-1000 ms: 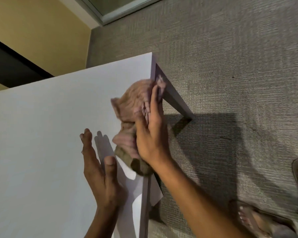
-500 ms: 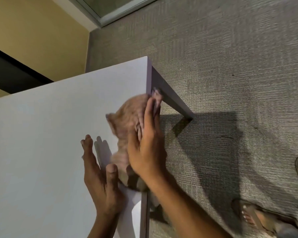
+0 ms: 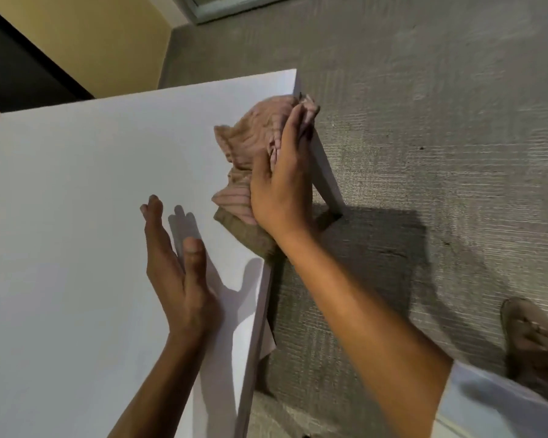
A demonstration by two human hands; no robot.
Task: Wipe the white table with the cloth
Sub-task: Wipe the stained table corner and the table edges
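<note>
The white table (image 3: 86, 235) fills the left half of the head view, its right edge running from the far corner down to the bottom. A crumpled pink and tan cloth (image 3: 250, 137) lies on that right edge near the far corner. My right hand (image 3: 282, 181) presses flat on the cloth, fingers pointing at the corner and partly over the edge. My left hand (image 3: 178, 273) rests on its side on the tabletop a little nearer, fingers straight and together, holding nothing.
Grey carpet (image 3: 440, 121) lies to the right of the table. A white table leg (image 3: 325, 172) drops below the cloth. My sandalled foot (image 3: 532, 339) is at the lower right. A yellow wall (image 3: 108, 42) stands beyond the table.
My right hand has pushed the cloth back along the right edge toward the far corner after sliding it nearer. My left hand has stayed in place on the tabletop.
</note>
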